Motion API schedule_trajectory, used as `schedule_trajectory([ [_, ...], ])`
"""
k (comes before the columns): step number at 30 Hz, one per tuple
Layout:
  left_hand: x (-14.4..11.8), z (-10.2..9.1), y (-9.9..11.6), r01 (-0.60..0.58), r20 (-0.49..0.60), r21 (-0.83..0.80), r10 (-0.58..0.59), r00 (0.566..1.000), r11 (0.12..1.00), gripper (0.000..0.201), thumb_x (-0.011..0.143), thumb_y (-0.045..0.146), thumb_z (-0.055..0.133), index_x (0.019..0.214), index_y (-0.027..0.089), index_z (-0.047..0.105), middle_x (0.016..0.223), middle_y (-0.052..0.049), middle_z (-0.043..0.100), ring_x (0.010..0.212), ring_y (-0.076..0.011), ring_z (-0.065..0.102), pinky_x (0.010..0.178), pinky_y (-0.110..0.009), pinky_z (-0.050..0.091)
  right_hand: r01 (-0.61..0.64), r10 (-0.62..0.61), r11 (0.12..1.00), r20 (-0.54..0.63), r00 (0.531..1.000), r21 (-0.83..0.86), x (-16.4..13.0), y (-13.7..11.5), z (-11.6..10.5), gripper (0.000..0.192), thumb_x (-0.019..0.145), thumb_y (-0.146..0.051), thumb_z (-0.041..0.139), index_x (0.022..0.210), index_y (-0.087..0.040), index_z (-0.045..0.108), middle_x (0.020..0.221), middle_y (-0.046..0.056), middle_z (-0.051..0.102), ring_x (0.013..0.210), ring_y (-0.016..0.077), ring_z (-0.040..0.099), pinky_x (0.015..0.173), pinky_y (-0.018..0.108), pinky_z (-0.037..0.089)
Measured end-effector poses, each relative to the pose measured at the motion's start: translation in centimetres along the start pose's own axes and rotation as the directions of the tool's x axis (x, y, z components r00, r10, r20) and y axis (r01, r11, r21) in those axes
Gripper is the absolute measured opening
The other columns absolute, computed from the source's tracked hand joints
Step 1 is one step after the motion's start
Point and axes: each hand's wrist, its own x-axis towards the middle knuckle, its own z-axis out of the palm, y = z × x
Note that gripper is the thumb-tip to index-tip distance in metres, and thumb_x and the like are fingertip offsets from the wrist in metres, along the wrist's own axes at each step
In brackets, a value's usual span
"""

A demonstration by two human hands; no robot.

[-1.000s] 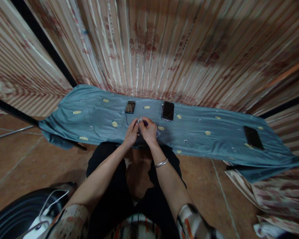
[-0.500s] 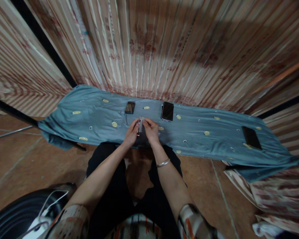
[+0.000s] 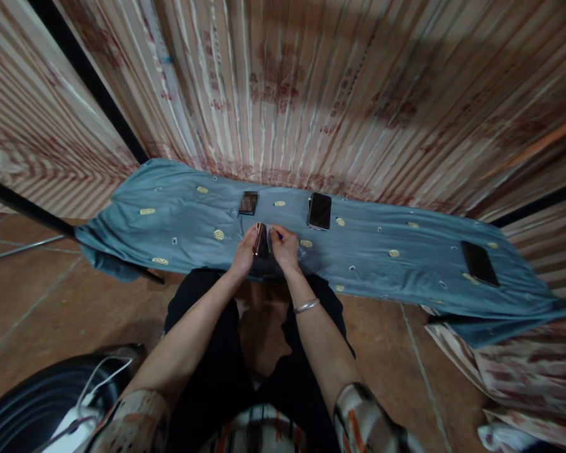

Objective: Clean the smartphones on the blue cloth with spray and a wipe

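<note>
Left hand [image 3: 245, 248] grips small dark phone [image 3: 261, 240] upright over blue-cloth worktop [image 3: 179, 217]; right hand [image 3: 285, 246] pinches something tiny beside it. Another phone [image 3: 319, 211] just beyond right hand.

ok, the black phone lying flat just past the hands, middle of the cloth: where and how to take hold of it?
Take the black phone by its two long edges, coming from above. It lies flat, screen up, on the blue cloth, long axis pointing away from the person. The cloth is soft, so fingertips can likely press in beside the edges.

Dim, warm light, soft blur, strong fisheye bending toward the edges.
</note>
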Motion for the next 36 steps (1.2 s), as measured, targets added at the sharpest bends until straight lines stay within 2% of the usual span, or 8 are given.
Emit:
schedule_trajectory([
  [2,-0.3,0.2,0.6,0.038,-0.029,-0.053,-0.040,0.999,0.998,0.025,0.092,0.037,0.063,0.110,0.022,0.074,0.113,-0.006,0.079,0.116,-0.0228,0.070,0.103,-0.034,0.053,-0.008,0.008,1.000,-0.020,1.000,0.008,0.0,0.1,0.1,0.023,0.091,-0.023,0.060,0.097,-0.025,0.082,0.102,0.003,0.084,0.102,0.0251,0.078,0.096,0.037,0.059],
  [5,-0.7,0.4,1.6,0.145,-0.039,-0.164,-0.153,0.987,0.976,0.020,0.096,0.032,0.058,0.103,0.020,0.072,0.093,-0.003,0.077,0.085,-0.0174,0.072,0.083,-0.029,0.057,0.000,0.001,0.999,-0.039,0.999,0.042,0.0,0.3,0.3,0.022,0.090,-0.024,0.062,0.098,-0.026,0.082,0.104,0.003,0.084,0.105,0.0258,0.078,0.097,0.039,0.059],
  [8,-1.1,0.7,2.6,0.263,-0.063,-0.283,-0.291,0.955,0.922,0.025,0.102,0.031,0.049,0.096,0.017,0.069,0.080,-0.001,0.073,0.066,-0.0148,0.068,0.070,-0.028,0.057,0.018,-0.015,0.998,-0.054,0.998,0.056,0.0,0.4,0.4,0.023,0.090,-0.023,0.063,0.102,-0.026,0.082,0.107,0.003,0.084,0.107,0.0247,0.078,0.100,0.039,0.059],
  [11,-1.2,1.1,3.4,0.313,-0.095,-0.351,-0.366,0.926,0.882,0.032,0.105,0.030,0.042,0.093,0.017,0.068,0.080,-0.003,0.075,0.067,-0.0162,0.070,0.070,-0.030,0.059,0.023,-0.022,0.999,-0.044,0.999,0.026,-0.1,0.3,0.4,0.024,0.090,-0.021,0.064,0.106,-0.025,0.082,0.112,0.004,0.083,0.112,0.0243,0.077,0.102,0.038,0.058],
  [17,-1.2,1.6,4.1,0.315,-0.142,-0.385,-0.393,0.909,0.868,0.035,0.106,0.029,0.037,0.095,0.016,0.068,0.072,-0.001,0.072,0.063,-0.0178,0.070,0.071,-0.033,0.060,0.058,-0.058,0.997,0.003,0.998,-0.040,-0.8,0.0,0.3,0.024,0.091,-0.019,0.067,0.110,-0.027,0.080,0.116,0.003,0.082,0.114,0.0244,0.076,0.103,0.036,0.057],
  [24,-0.2,0.8,3.3,0.276,-0.138,-0.389,-0.352,0.926,0.879,0.033,0.104,0.029,0.038,0.094,0.018,0.067,0.067,0.001,0.069,0.056,-0.0155,0.064,0.064,-0.029,0.055,0.064,-0.058,0.992,0.060,0.997,-0.105,-1.6,-0.7,-0.2,0.025,0.092,-0.020,0.066,0.111,-0.026,0.080,0.120,0.007,0.081,0.115,0.0273,0.076,0.103,0.039,0.056],
  [29,0.6,0.2,2.6,0.246,-0.174,-0.390,-0.333,0.927,0.887,0.029,0.101,0.035,0.046,0.091,0.019,0.068,0.069,0.001,0.070,0.059,-0.0149,0.066,0.068,-0.027,0.056,0.064,-0.060,0.996,0.061,0.996,-0.057,-1.9,-0.6,-0.3,0.022,0.090,-0.020,0.067,0.106,-0.026,0.082,0.110,0.005,0.084,0.105,0.0254,0.078,0.099,0.038,0.059],
  [36,0.8,0.1,3.3,0.285,-0.168,-0.439,-0.390,0.905,0.852,0.036,0.103,0.029,0.035,0.091,0.019,0.068,0.069,-0.001,0.072,0.061,-0.0174,0.068,0.066,-0.031,0.058,0.045,-0.051,0.997,0.097,0.994,0.057,-2.3,-0.5,-0.7,0.029,0.085,-0.015,0.064,0.106,-0.024,0.082,0.103,0.001,0.084,0.098,0.0217,0.079,0.097,0.035,0.060],
])
